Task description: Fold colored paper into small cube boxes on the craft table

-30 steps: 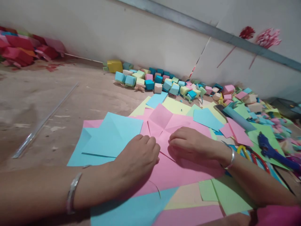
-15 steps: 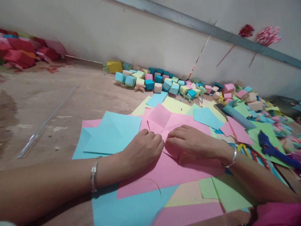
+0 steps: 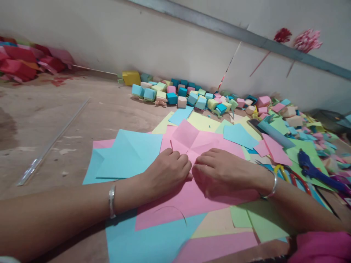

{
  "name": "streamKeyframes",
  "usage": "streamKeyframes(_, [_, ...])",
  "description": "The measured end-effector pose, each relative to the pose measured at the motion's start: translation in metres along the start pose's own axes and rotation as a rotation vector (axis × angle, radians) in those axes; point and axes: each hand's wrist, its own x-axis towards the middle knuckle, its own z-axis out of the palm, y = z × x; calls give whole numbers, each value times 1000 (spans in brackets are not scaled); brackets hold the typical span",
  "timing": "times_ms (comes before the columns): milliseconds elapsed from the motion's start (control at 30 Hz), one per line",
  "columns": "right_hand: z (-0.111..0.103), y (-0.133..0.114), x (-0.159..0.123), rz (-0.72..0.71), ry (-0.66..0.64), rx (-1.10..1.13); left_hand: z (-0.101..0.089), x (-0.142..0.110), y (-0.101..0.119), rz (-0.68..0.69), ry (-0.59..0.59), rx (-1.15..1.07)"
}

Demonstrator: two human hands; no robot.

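Observation:
A creased pink paper square (image 3: 186,134) lies over larger pink sheets (image 3: 161,215) in front of me. My left hand (image 3: 170,168) is closed at its near left side, with fingers curled onto the paper. Close beside it, my right hand (image 3: 219,167) is closed too, its fingertips pressing the paper from the right. The fingertips of both hands are partly hidden, and only a narrow gap separates them. Folded blue sheets (image 3: 128,153) lie left of my left hand. Scissors with yellow and red handles (image 3: 292,175) lie just past my right wrist.
Small folded paper boxes (image 3: 182,98) in several colours line the wall. A clear ruler-like strip (image 3: 55,140) lies at left, near red paper shapes (image 3: 20,65). At right are a blue glue gun (image 3: 315,170), a phone (image 3: 256,126) and green sheets (image 3: 265,219). Two paper flowers (image 3: 307,41) lean on the wall.
The view has shifted slightly. Both hands stay at the pink paper; the left fingers and thumb have moved a little, and the right hand sits slightly lower.

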Motion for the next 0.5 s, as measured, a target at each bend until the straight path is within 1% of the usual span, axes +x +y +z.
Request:
streamKeyframes(133, [-1, -5, 4, -21, -3, -110, 2, -1, 0, -4, 23, -3])
streamKeyframes(300, [-1, 2, -1, 55, -21, -167, 3, -1, -1, -1, 50, 7])
streamKeyframes(400, [-1, 6, -3, 50, -31, -193, 2, 0, -1, -5, 24, 1])
streamKeyframes(500, [0, 6, -4, 18, -58, -180, -1, 0, 0, -22, -33, -29])
